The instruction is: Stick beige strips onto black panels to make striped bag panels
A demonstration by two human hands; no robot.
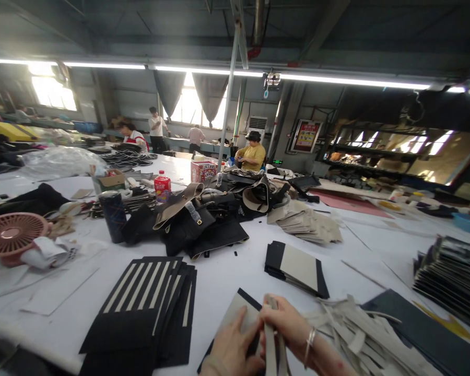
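At the near edge of the white table (227,271), we had our left hand (233,342) spread over a grey-and-black panel (238,302), the fingers apart and resting on its surface. Our right hand (280,321) was closed, with thumb and fingers pinching pale strips (271,347) that hung down just beside the left hand.

Farther back, we saw an open carton (109,181) with small mixed items inside, which we could not tell clearly. Near it stood a dark tumbler (113,216) and a red bottle (162,186); the contents of the tumbler were hidden. The bottle's label and the print on the red-and-white box (204,171) were too small for us to read, and so was the red wall poster (307,137).

To our left lay black pieces with pale stripes (127,329); to our right, a heap of loose strips (356,337).
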